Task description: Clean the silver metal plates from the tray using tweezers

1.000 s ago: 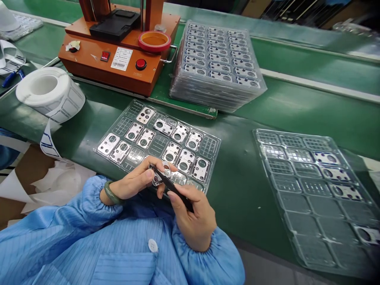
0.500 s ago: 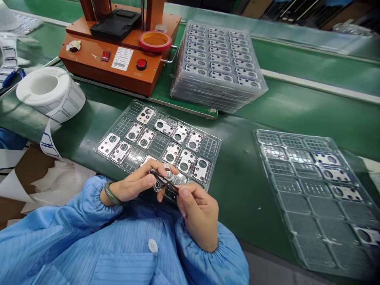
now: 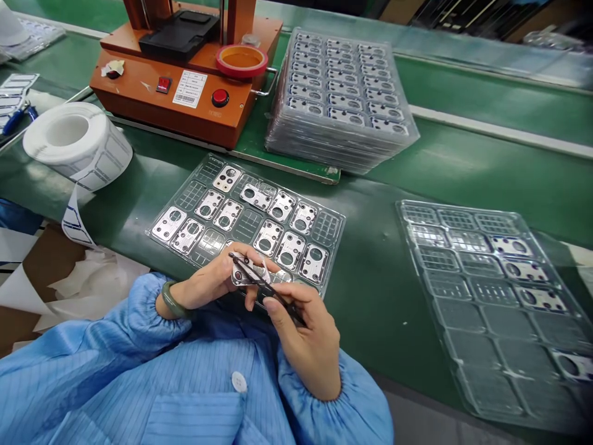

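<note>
My left hand [image 3: 209,279] grips a small silver metal plate [image 3: 240,274] with round holes, over the near edge of a clear plastic tray [image 3: 251,225]. My right hand [image 3: 309,337] is closed around black tweezers [image 3: 281,298]. Their tips lie across the held plate, by the left fingers. A thin whitish strip [image 3: 265,269] stands up beside the tweezers; what it is attached to cannot be made out. Several similar metal plates [image 3: 268,238] lie in the tray's pockets, and one of them sits askew at the back.
To the right lies another clear tray [image 3: 492,353] holding several plates. Behind stand a stack of filled trays [image 3: 324,139] and an orange press [image 3: 157,114] with a red tape roll [image 3: 241,69] on it. A label roll [image 3: 111,157] and blue-handled pliers [image 3: 16,120] are at left.
The tweezers have shifted to lie at a steeper slant, and my right fingers hold them further from the tips. More of the plate in my left hand shows, tilted toward me.
</note>
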The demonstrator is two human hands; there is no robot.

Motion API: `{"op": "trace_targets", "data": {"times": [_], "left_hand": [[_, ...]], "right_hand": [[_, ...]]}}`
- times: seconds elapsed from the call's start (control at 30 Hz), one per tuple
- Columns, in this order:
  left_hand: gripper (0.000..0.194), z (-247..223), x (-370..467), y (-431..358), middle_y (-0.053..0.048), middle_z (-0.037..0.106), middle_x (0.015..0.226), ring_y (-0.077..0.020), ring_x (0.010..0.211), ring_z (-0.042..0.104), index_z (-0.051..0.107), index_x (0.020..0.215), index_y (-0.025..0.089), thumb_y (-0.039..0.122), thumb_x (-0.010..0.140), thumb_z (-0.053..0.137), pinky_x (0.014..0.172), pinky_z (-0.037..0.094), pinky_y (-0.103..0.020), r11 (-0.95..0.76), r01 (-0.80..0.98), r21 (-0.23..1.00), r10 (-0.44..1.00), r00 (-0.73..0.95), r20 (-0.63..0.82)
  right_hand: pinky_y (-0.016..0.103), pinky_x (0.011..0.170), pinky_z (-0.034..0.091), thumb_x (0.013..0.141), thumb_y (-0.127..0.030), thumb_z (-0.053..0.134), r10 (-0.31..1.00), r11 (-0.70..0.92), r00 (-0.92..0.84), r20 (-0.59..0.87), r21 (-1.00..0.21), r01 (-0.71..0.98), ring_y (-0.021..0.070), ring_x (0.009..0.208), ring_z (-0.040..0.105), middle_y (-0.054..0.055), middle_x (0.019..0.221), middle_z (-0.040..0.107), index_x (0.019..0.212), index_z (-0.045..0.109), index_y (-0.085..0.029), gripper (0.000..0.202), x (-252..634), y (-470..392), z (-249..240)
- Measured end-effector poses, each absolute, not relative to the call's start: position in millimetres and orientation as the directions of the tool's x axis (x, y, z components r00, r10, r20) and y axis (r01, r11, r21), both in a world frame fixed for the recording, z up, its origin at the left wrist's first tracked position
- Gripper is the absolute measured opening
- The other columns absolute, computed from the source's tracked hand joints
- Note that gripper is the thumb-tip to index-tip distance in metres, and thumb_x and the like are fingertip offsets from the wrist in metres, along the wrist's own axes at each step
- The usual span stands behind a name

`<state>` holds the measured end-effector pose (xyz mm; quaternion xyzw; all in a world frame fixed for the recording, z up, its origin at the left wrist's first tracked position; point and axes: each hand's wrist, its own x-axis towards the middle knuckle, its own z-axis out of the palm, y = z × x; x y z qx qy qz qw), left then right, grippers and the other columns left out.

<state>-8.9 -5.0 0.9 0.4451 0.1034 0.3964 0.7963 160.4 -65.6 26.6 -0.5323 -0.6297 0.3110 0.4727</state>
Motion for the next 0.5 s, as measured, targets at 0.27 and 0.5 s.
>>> {"op": "trace_targets", "data": {"times": [0.27, 0.5], "left_hand": [[0.074, 9, -10, -3, -0.004, 0.062, 0.076, -0.0147, 0.069, 0.059, 0.036, 0.141, 0.018, 0.037, 0.079, 0.069, 0.068, 0.048, -0.028, 0.177, -0.399, 0.9, 0.682, 0.709, 0.18], [0.05, 0, -10, -8, -0.019, 0.039, 0.146, -0.0095, 0.073, 0.066, 0.033, 0.14, 0.031, 0.032, 0.093, 0.051, 0.07, 0.055, -0.029, 0.149, -0.534, 0.832, 0.722, 0.634, 0.278]], "right_hand": [[0.021, 0.056, 0.052, 0.088, -0.017, 0.059, 0.958, 0.249, 0.048, 0.283, -0.903, 0.35, 0.0111, 0.059, 0.065, -0.005, 0.071, 0.069, 0.099, 0.059, -0.025, 0.014, 153, -68, 24], [0.022, 0.047, 0.045, 0.087, -0.024, 0.061, 0.975, 0.117, 0.16, 0.153, -0.97, 0.214, 0.0108, 0.051, 0.058, -0.004, 0.063, 0.065, 0.094, 0.062, -0.022, 0.007, 148, -70, 18]]}}
